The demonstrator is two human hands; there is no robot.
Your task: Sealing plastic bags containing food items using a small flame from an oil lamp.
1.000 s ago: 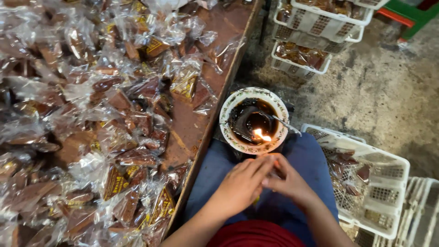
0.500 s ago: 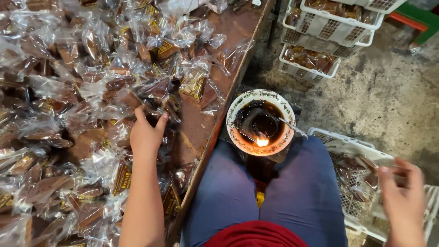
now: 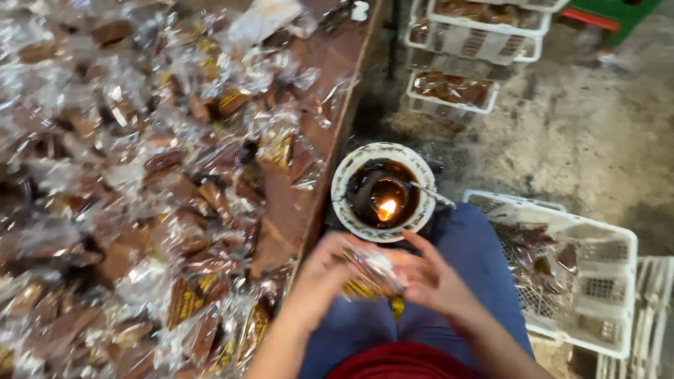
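Head view shows the left hand (image 3: 324,270) and right hand (image 3: 428,281) pinching one clear-wrapped packet (image 3: 368,274) over the lap, just beside the flame (image 3: 386,209) in the bowl (image 3: 382,191) — drifting closer could melt film or burn fingers.

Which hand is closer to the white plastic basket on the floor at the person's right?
Right. The right hand sits just left of the white plastic basket, over the lap. The left hand is farther left, beyond the clear-wrapped packet both hands hold.
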